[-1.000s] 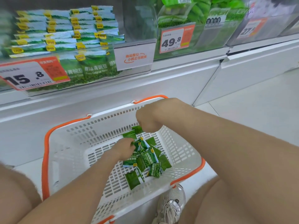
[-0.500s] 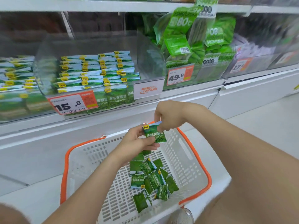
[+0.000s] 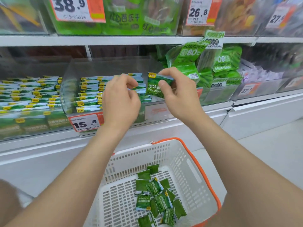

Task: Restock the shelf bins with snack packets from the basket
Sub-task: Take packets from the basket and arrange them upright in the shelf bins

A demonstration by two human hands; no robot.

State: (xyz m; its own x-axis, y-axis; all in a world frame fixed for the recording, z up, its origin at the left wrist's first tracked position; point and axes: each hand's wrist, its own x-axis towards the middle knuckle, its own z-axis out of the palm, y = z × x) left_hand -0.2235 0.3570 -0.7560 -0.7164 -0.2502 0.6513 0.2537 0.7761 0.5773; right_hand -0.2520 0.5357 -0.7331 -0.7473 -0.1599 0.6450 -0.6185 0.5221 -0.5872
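My right hand point(image 3: 178, 94) pinches a small green pea snack packet point(image 3: 155, 86) by its right edge, held upright in front of the clear shelf bin point(image 3: 82, 76). That bin holds rows of the same green packets point(image 3: 91, 94). My left hand point(image 3: 121, 99) hovers just left of the packet with its fingers curled and nothing visible in them. Below, the white basket with an orange rim point(image 3: 193, 163) holds several green packets point(image 3: 157, 195) on its floor.
A "15.8" price tag point(image 3: 86, 122) hangs on the bin's front. A neighbouring bin on the left point(image 3: 27, 99) holds more pea packets. Larger green bags point(image 3: 205, 66) fill the bin to the right. An upper shelf point(image 3: 147, 39) carries other snack bins.
Both hands rose from the basket to the shelf bin. The packet passed from both hands to my right hand alone, and my left hand let go of it.
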